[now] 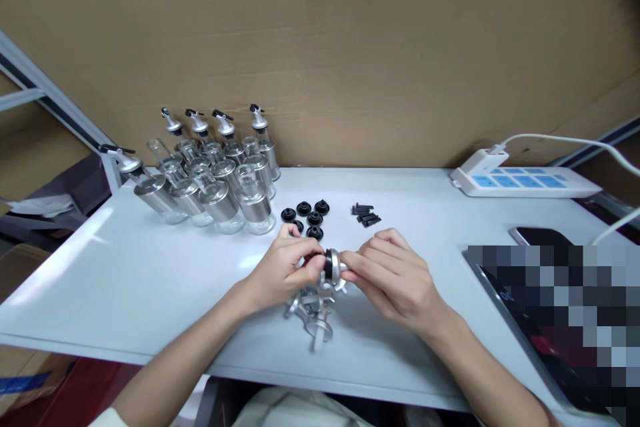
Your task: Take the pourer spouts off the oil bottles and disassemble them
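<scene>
You worked at a white tabletop (125, 280) set against a wall of brown cardboard (375, 47). At your right lay a dark flat device (545, 320), partly blurred out, and behind it a white power strip (525, 181) with blue sockets and a white cable running off to the right. On the far left of the tabletop stood a cluster of glass bottles (215, 180) with metal collars, several of them topped with silver pourers. Just under your hands lay a small heap of loose silver spouts (313, 310). Beyond your hands sat a group of black rubber stoppers (307, 217), and a little to their right a few small black pins (366, 214). Your left hand (283, 270) and right hand (395, 277) met above the heap, each grip pinching one end of a silver spout cap (333, 265) with a black ring on its left side, held just above the tabletop near its front middle.
</scene>
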Demonstrator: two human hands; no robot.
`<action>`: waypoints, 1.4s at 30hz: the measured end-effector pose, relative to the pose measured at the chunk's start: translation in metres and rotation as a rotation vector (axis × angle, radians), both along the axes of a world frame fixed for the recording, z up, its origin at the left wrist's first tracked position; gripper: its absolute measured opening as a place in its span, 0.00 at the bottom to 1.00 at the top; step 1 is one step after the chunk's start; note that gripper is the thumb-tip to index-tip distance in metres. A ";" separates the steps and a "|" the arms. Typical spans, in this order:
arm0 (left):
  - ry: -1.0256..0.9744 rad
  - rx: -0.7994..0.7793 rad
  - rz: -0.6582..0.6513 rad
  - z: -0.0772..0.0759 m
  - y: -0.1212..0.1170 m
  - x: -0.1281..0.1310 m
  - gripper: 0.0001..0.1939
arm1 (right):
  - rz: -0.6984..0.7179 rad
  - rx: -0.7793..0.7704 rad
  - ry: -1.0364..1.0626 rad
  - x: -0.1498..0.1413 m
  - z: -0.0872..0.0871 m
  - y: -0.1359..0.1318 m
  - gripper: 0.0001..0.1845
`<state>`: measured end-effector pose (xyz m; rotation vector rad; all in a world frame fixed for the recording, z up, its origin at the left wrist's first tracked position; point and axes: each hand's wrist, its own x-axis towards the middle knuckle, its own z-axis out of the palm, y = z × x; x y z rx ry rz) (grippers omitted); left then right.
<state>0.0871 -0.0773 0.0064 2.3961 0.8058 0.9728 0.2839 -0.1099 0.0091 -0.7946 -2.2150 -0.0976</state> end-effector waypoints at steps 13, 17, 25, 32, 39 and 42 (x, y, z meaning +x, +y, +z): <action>0.116 0.503 0.010 0.005 0.007 -0.014 0.05 | 0.130 -1.477 0.638 0.006 0.012 0.009 0.22; 0.134 0.500 0.105 -0.001 0.013 -0.018 0.09 | 0.102 -1.430 0.830 0.010 0.013 0.012 0.21; 0.623 0.356 0.078 0.006 0.050 0.017 0.13 | 0.023 -1.295 1.019 0.022 0.009 0.016 0.18; 0.847 0.331 0.045 -0.010 0.068 0.050 0.11 | -0.083 -1.155 0.911 0.024 0.010 0.018 0.19; 0.482 0.122 0.042 -0.005 0.045 0.029 0.23 | -0.386 -0.888 0.362 0.023 0.000 0.021 0.14; 0.202 -0.093 0.026 -0.005 0.024 0.009 0.20 | -0.409 -0.936 0.123 0.022 -0.004 0.021 0.13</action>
